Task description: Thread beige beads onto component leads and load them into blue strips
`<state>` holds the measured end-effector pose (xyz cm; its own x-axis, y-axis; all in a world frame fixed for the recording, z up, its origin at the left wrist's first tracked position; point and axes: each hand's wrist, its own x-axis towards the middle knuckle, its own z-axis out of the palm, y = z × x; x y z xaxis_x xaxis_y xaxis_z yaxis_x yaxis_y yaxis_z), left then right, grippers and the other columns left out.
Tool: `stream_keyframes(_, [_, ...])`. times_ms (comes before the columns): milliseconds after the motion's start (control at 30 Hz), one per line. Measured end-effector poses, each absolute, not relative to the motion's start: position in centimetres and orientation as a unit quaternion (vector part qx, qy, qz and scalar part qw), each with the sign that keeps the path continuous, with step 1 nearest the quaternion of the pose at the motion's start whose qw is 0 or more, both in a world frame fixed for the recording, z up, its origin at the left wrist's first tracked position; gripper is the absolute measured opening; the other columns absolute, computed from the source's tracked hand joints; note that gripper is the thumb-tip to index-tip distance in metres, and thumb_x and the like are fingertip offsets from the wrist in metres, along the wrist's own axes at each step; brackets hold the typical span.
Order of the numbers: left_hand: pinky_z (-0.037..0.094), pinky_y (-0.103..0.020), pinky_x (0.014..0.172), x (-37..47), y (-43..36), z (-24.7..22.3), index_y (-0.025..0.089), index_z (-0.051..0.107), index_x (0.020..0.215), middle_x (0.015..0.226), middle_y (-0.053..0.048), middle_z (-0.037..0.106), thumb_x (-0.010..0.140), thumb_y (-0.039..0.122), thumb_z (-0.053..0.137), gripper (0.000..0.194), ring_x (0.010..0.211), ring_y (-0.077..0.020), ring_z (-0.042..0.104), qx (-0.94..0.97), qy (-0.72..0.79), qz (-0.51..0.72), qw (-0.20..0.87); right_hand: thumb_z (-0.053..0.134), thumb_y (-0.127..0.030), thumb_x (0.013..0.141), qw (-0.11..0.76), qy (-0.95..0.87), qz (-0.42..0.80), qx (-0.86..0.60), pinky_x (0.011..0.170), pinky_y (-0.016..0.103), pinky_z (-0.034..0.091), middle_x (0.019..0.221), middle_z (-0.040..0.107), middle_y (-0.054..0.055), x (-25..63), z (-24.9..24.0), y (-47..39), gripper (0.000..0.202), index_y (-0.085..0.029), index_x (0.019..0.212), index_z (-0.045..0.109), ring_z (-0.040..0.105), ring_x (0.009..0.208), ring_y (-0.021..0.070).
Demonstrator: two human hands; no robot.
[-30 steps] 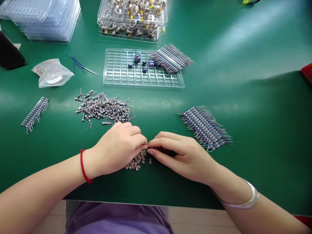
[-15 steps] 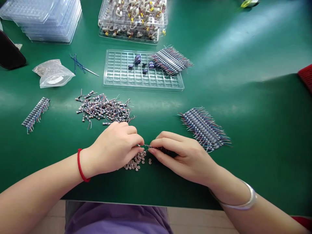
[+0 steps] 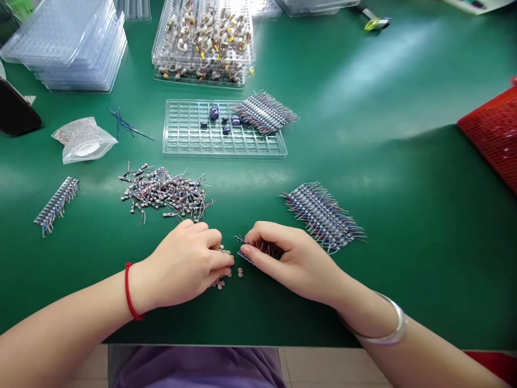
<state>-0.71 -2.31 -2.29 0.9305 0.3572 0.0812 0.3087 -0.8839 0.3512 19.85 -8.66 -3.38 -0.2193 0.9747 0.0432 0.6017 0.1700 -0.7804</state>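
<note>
My left hand (image 3: 183,265) rests over a small pile of pinkish round pieces (image 3: 218,282), its fingers closed; anything between the fingertips is hidden. My right hand (image 3: 293,258) pinches a strip of wired parts (image 3: 245,257) between thumb and fingers, with blue and dark wire ends poking out towards the left. Most of that strip is hidden inside the curled hand. Just below the gap between the hands, a couple of loose round pieces (image 3: 240,272) lie on the green table. Behind my left hand is a heap of short wired parts (image 3: 165,189) with pinkish ends.
To the right lies a sheet of wired strips (image 3: 325,217); a shorter strip (image 3: 56,203) is far left. A clear compartment tray (image 3: 194,140) holds dark blue pieces and another sheet (image 3: 266,112). Behind stand filled trays (image 3: 204,46) and stacked clear trays (image 3: 76,48). A red basket (image 3: 493,126) sits right.
My left hand has drawn away from the strip in my right hand and down onto the round pieces. The right hand still holds the strip, and the view has shifted slightly.
</note>
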Motion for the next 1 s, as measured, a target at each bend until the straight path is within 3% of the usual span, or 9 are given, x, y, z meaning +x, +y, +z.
stream_keyframes(433, [0.028,-0.030,0.061,-1.3,-1.6,-1.7,0.024,0.073,0.079,0.066,-0.001,0.054,0.092,0.032,0.054,0.025,0.064,-0.0141,0.046,0.964,0.164,0.077,0.194,0.054,-0.014,0.086,0.317,-0.731,0.307,-0.520,0.048,0.021,0.037,0.061,0.050,-0.002,19.3,-3.7,-9.0,0.017,-0.019,0.070,0.052,0.046,0.052,0.0097])
stream_keyframes(767, [0.036,-0.025,0.059,-2.1,0.7,-1.3,0.018,0.073,0.078,0.057,0.003,0.052,0.088,0.022,0.059,0.018,0.055,-0.0109,0.048,0.926,0.247,0.206,0.195,0.054,-0.014,0.087,0.303,-0.721,0.319,-0.535,0.049,0.020,0.037,0.060,0.052,-0.003,19.0,-3.9,-9.0,0.018,-0.019,0.069,0.052,0.047,0.052,0.0092])
stream_keyframes(1000, [0.036,-0.024,0.055,-2.0,0.9,-1.2,0.017,0.073,0.077,0.054,0.003,0.049,0.086,0.020,0.061,0.016,0.053,-0.0104,0.046,0.923,0.243,0.232,0.186,0.053,-0.015,0.087,0.303,-0.716,0.320,-0.542,0.046,0.020,0.035,0.058,0.051,-0.003,18.9,-3.8,-9.2,0.020,-0.019,0.068,0.051,0.044,0.050,0.0087])
